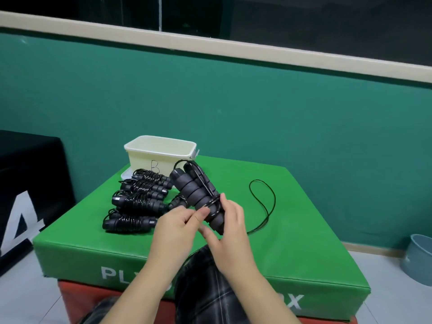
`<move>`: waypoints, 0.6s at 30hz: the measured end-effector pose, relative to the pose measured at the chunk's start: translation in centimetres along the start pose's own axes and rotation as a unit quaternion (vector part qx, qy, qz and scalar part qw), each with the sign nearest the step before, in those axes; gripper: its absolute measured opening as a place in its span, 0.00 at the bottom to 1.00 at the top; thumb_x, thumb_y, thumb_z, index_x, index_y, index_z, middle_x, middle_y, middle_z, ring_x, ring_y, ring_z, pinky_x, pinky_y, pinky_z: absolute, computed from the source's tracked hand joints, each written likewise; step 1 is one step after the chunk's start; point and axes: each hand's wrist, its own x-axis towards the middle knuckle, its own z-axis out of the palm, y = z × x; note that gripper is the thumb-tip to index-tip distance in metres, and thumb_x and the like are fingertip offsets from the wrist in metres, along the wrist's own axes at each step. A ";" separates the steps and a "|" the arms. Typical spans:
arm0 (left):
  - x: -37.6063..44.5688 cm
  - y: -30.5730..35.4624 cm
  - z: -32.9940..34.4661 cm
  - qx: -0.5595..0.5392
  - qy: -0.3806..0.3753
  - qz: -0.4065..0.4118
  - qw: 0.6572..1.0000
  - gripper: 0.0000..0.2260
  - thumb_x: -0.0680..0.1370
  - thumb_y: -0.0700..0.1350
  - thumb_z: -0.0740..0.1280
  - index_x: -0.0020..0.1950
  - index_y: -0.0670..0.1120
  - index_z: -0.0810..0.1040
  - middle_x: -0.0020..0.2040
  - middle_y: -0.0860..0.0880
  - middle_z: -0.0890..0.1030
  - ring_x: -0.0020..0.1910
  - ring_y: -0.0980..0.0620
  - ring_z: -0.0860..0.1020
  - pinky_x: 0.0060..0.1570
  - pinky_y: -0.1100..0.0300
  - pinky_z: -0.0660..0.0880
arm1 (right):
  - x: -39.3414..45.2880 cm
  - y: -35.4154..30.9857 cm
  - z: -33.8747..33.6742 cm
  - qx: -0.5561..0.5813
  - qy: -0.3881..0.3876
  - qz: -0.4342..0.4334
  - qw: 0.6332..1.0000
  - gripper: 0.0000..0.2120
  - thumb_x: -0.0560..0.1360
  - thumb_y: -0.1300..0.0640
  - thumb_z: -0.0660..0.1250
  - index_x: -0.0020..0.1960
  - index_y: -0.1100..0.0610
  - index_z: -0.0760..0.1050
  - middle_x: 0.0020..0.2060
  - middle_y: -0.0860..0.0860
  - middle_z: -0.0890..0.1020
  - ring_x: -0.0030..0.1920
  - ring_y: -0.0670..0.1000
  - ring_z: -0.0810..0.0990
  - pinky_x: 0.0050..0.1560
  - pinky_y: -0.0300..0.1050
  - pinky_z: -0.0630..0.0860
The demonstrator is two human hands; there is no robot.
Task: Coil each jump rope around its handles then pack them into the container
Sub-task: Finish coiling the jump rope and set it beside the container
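Note:
My right hand [230, 226] grips a pair of black ribbed jump rope handles [191, 190], held together and tilted up to the left. My left hand [177, 223] pinches the thin black rope where it crosses the handles' lower part. The loose rope [268, 202] loops over the green box top to the right. Several coiled black jump ropes [138, 202] lie in a row at the left of the box top. A cream plastic container [161, 152], marked with a letter B, stands behind them with its top open.
The green padded plyo box [304, 242] sits on a red one [77, 298]. A black box with a white numeral [25, 206] stands at the left. A grey-blue bucket [420, 260] is on the floor at the right. A teal wall runs behind. Plaid trousers show below my hands.

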 end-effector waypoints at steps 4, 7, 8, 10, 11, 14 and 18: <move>-0.1 -2.6 0.0 0.041 -0.082 0.067 0.994 0.12 0.77 0.57 0.58 0.43 0.58 0.80 0.37 0.53 0.74 0.40 0.57 0.75 0.40 0.61 0.70 | -0.3 1.1 1.0 0.063 0.023 0.109 0.992 0.23 0.73 0.37 0.63 0.62 0.47 0.73 0.50 0.42 0.77 0.53 0.45 0.74 0.52 0.36 0.68; 0.2 -4.1 0.1 0.071 -0.139 0.097 0.983 0.19 0.76 0.60 0.54 0.53 0.54 0.80 0.40 0.55 0.73 0.42 0.57 0.74 0.43 0.61 0.71 | -1.6 1.7 1.5 0.170 0.051 0.156 0.972 0.12 0.75 0.41 0.64 0.49 0.48 0.77 0.39 0.45 0.82 0.40 0.40 0.77 0.41 0.35 0.70; 0.1 -4.5 0.2 0.053 -0.157 0.103 0.981 0.17 0.77 0.59 0.54 0.54 0.56 0.79 0.42 0.56 0.73 0.43 0.57 0.74 0.45 0.62 0.71 | -1.7 1.9 1.4 0.203 0.054 0.163 0.964 0.08 0.77 0.46 0.64 0.48 0.49 0.78 0.39 0.43 0.83 0.39 0.39 0.77 0.40 0.33 0.71; -0.2 -5.2 0.5 0.004 -0.168 0.091 0.982 0.11 0.78 0.54 0.58 0.53 0.58 0.79 0.45 0.58 0.75 0.46 0.57 0.75 0.49 0.66 0.71 | -1.7 2.5 1.1 0.243 0.055 0.165 0.954 0.11 0.77 0.46 0.63 0.50 0.52 0.79 0.42 0.41 0.84 0.43 0.39 0.80 0.44 0.31 0.73; -0.4 -5.6 0.9 -0.017 -0.158 0.068 0.985 0.09 0.79 0.50 0.60 0.51 0.58 0.79 0.45 0.59 0.77 0.47 0.58 0.76 0.49 0.68 0.71 | -1.8 2.7 1.0 0.250 0.053 0.161 0.953 0.14 0.77 0.44 0.63 0.52 0.52 0.79 0.44 0.43 0.84 0.46 0.41 0.80 0.47 0.33 0.74; -1.0 -5.5 2.3 -0.116 -0.120 -0.062 0.984 0.03 0.78 0.44 0.64 0.47 0.52 0.75 0.37 0.58 0.78 0.34 0.60 0.74 0.37 0.65 0.70 | -2.2 3.0 1.2 0.261 0.058 0.152 0.952 0.17 0.74 0.44 0.60 0.55 0.53 0.79 0.47 0.46 0.84 0.50 0.44 0.81 0.52 0.39 0.75; -1.2 -4.9 3.5 -0.185 -0.116 -0.187 0.958 0.03 0.77 0.47 0.63 0.46 0.49 0.71 0.31 0.53 0.67 0.24 0.60 0.63 0.23 0.70 0.60 | -2.4 3.4 1.1 0.278 0.082 0.147 0.946 0.17 0.74 0.45 0.60 0.51 0.55 0.79 0.44 0.46 0.84 0.46 0.45 0.80 0.50 0.44 0.76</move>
